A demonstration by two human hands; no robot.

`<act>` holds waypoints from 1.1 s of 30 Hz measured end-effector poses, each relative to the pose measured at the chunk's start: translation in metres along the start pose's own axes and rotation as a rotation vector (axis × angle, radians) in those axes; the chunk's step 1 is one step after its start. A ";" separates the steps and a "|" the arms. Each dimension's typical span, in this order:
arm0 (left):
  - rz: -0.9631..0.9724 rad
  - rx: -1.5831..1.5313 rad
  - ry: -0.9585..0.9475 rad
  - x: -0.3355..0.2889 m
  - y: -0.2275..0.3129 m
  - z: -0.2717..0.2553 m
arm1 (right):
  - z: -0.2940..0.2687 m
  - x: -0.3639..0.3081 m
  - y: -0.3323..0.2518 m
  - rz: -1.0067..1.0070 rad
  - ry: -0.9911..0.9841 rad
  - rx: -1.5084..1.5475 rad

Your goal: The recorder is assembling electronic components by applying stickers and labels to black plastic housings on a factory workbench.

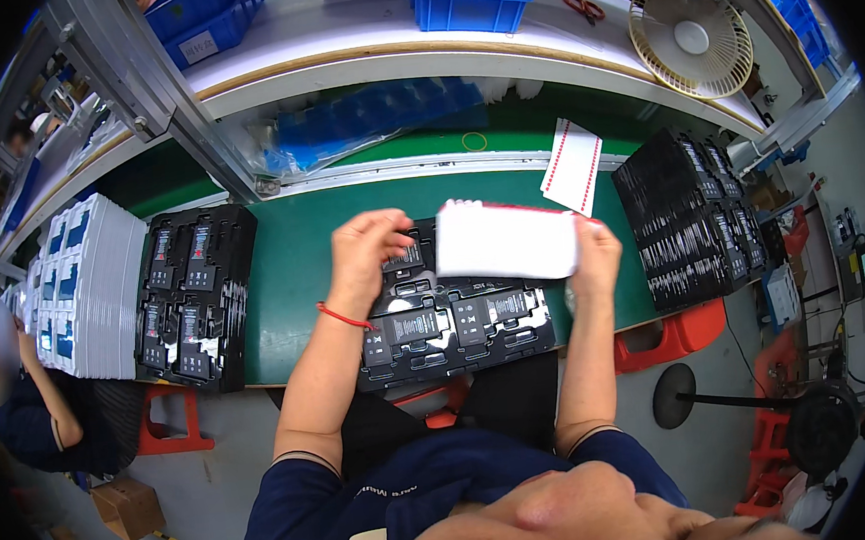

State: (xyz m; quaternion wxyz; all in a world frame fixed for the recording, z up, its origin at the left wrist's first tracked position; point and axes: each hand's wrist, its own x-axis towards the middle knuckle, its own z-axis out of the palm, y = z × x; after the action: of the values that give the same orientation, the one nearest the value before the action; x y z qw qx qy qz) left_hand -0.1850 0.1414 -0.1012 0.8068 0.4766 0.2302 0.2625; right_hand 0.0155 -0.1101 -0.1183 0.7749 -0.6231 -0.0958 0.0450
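Note:
My right hand [595,256] grips the right end of a white sheet [507,242] with a red edge, held above a black tray [454,357]. Flat black battery packs, such as this battery [412,330], lie in the tray's pockets. The sheet hides part of the tray's far side. My left hand [366,255], with a red cord at the wrist, is over the tray's far left corner. Its fingers are curled together beside the sheet's left end; anything between the fingertips is too small to make out.
Stacked black trays [194,297] with batteries stand left, another tray stack [690,217] right. Beyond the left one is a white tray stack [87,284]. Strips with red dots [573,167] lie at the back. A shelf [578,54] holds blue bins [471,6] and a fan [692,38]. Another person [46,407] sits left.

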 end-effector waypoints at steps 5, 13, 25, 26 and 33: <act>0.115 0.078 0.027 0.006 0.007 -0.008 | -0.098 0.035 0.013 -0.237 0.223 -0.219; 0.183 0.369 -0.097 -0.002 0.007 -0.002 | -0.099 0.021 0.005 -0.623 0.370 -1.231; 0.569 1.087 -0.323 -0.073 0.024 -0.030 | 0.023 0.062 0.006 -0.457 -0.231 -1.306; 0.548 1.137 -0.374 -0.084 0.023 -0.036 | 0.022 0.062 0.006 -0.453 -0.242 -1.294; 0.468 1.344 -0.484 -0.120 0.034 -0.039 | 0.028 0.054 0.005 -0.799 -0.235 -1.204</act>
State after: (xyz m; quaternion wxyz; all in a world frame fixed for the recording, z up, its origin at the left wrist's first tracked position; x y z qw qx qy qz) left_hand -0.3073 0.1032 -0.0732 0.2935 0.9473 0.0499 0.1179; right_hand 0.0623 -0.0721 -0.1120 0.2399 -0.8498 -0.4064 -0.2349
